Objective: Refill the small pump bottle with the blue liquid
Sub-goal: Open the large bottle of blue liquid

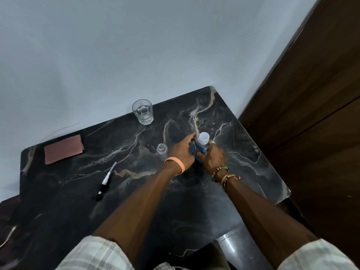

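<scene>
A bottle of blue liquid (pixel 201 142) with a pale translucent cap stands upright on the dark marble table (pixel 136 201), right of centre. My left hand (pixel 182 151) grips its left side and my right hand (pixel 212 155) grips its right side and base. Just left of my left hand stands the small clear bottle (pixel 161 150), open at the top, its lower part faint against the table. Its pump head with the white tube (pixel 106 181) lies flat on the table at the left front.
A clear drinking glass (pixel 142 112) stands at the table's back edge by the pale wall. A brown cloth (pixel 63 149) lies at the back left. A dark wooden door (pixel 311 114) runs along the right side. The table's right corner (pixel 286 193) is close to my right forearm.
</scene>
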Motion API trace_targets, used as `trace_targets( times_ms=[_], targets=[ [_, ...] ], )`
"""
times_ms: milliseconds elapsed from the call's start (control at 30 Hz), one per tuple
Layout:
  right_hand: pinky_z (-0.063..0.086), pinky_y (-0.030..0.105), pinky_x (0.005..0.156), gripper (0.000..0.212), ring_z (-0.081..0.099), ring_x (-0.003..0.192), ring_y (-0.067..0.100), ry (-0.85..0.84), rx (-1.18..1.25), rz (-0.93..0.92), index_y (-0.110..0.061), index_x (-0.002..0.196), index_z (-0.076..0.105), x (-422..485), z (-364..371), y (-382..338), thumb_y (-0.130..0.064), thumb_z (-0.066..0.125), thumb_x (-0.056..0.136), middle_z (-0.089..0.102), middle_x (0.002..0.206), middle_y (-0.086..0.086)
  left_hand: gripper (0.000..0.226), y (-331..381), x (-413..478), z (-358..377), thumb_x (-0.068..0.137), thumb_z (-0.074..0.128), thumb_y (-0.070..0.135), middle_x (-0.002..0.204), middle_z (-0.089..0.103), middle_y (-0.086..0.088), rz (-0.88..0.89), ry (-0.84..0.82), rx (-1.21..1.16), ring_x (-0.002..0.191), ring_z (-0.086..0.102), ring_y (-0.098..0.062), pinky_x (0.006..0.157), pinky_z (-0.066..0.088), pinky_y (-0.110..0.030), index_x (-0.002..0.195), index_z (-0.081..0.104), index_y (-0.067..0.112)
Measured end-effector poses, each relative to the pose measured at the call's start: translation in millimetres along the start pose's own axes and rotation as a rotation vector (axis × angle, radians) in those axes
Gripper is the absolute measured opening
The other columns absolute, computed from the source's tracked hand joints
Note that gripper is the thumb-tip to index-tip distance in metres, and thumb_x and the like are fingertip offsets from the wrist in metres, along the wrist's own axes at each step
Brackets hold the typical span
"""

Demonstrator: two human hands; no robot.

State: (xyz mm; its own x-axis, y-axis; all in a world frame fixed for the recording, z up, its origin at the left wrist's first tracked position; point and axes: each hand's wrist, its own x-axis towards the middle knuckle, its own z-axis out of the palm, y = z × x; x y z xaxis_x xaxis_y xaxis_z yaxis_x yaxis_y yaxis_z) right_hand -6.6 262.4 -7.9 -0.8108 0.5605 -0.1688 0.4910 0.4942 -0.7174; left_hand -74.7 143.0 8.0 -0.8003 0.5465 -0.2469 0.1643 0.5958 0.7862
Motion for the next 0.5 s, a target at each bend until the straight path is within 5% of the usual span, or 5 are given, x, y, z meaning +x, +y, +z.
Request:
trace_targets(
  times_ms=[167, 333, 500],
  targets=[
    [0.055, 0.043, 0.088, 0.046, 0.064, 0.105, 0.028, 0.002, 0.006, 0.033, -0.011, 0.120, 0.056, -0.4, 3.4, -1.8, -0.019, 0.076, 0.079, 0.067, 0.118, 0.010, 0.078, -2.7, 1.6, 0.2, 0.080, 0.070, 0.007, 0.138, 0.056, 0.003, 0.013, -0.028, 0.039, 0.120, 0.057, -0.023, 0.103, 0.047, -0.041, 0.143, 0.033, 0.037],
    [0.054, 0.041, 0.088, 0.050, 0.063, 0.108, 0.029, -0.006, 0.011, 0.026, -0.013, 0.123, 0.054, -0.6, 3.2, -0.9, -0.021, 0.077, 0.079, 0.065, 0.120, 0.009, 0.077, 1.4, 0.8, -3.7, 0.081, 0.069, 0.008, 0.145, 0.048, -0.002, 0.031, -0.021, 0.038, 0.129, 0.050, -0.023, 0.106, 0.043, -0.042, 0.146, 0.034, 0.027],
    [0.054, 0.036, 0.086, 0.075, 0.060, 0.107, 0.020, 0.023, 0.031, -0.036, -0.019, 0.132, 0.049, -5.5, -4.2, -5.1, -0.046, 0.082, 0.070, 0.063, 0.122, 0.001, 0.076, 14.0, -6.9, -10.1, 0.076, 0.063, 0.006, 0.147, 0.045, -0.001, 0.046, 0.062, -0.060, 0.134, 0.043, -0.021, 0.111, 0.039, -0.043, 0.144, 0.039, 0.025]
  ],
)
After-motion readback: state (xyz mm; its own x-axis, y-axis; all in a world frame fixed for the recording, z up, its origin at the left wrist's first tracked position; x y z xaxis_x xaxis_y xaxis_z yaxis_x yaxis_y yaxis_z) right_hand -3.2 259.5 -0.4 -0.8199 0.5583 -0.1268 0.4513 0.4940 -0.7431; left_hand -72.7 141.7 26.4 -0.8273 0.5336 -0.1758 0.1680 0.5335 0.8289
